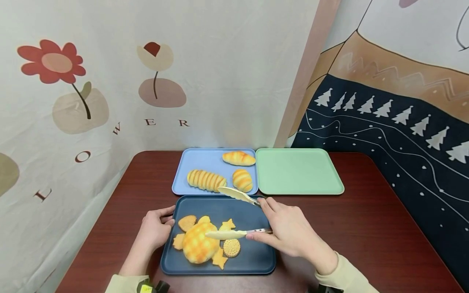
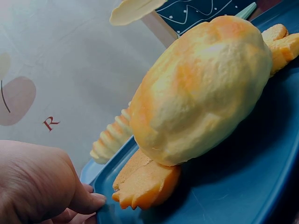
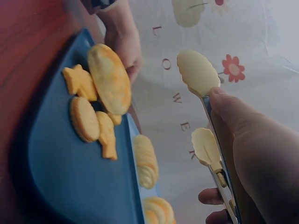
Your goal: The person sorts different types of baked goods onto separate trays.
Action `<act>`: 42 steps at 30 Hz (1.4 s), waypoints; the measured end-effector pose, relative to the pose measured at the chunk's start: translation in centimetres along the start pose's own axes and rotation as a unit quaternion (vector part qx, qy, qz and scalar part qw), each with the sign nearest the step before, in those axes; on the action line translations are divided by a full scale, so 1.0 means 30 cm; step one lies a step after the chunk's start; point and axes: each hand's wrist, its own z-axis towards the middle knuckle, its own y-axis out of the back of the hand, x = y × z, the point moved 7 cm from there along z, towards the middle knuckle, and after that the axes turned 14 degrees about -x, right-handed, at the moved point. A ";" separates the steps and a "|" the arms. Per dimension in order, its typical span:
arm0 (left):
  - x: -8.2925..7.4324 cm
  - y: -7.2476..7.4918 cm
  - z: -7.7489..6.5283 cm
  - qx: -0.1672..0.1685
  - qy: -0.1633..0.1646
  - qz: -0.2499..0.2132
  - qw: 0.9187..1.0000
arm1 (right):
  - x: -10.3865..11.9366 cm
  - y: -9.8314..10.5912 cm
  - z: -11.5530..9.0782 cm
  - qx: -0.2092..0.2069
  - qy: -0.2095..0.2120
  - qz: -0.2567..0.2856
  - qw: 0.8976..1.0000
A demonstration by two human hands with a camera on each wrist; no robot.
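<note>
My right hand (image 1: 289, 228) holds a pair of tongs (image 1: 227, 235) with cream scalloped tips, spread wide. One tip is over the big round checkered bun (image 1: 199, 246), the other near the light blue tray's front edge. The bun lies on a dark blue tray (image 1: 254, 260), on top of some cookies. Around it are a round cookie (image 1: 231, 248), star-shaped cookies (image 1: 220, 259) and a heart-like cookie (image 1: 187, 222). My left hand (image 1: 155, 228) grips this tray's left rim; in the left wrist view the thumb (image 2: 91, 200) touches the rim, the other fingers partly hidden.
Behind stands a light blue tray (image 1: 201, 154) with a long ridged bread (image 1: 206, 180), a croissant-like roll (image 1: 242, 180) and an oval bread (image 1: 239, 158). To its right is a green tray (image 1: 298, 171). All rest on a brown table (image 1: 366, 228) against printed cloth.
</note>
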 end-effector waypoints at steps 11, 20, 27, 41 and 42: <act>-0.002 0.000 -0.002 -0.005 -0.001 0.003 1.000 | 0.061 -0.062 -0.029 0.028 0.032 0.015 0.999; 0.002 0.000 0.001 -0.005 -0.003 0.004 1.000 | 0.089 -0.108 -0.049 0.053 0.046 0.027 0.997; 0.003 0.001 0.002 -0.003 -0.002 0.000 1.000 | 0.105 -0.128 -0.057 0.061 0.055 0.031 0.996; -0.001 0.002 -0.001 -0.004 -0.003 0.002 1.000 | 0.115 -0.158 -0.072 0.072 0.071 0.017 0.995; -0.001 0.002 0.000 -0.004 -0.003 0.001 1.000 | 0.116 -0.159 -0.072 0.073 0.072 0.016 0.995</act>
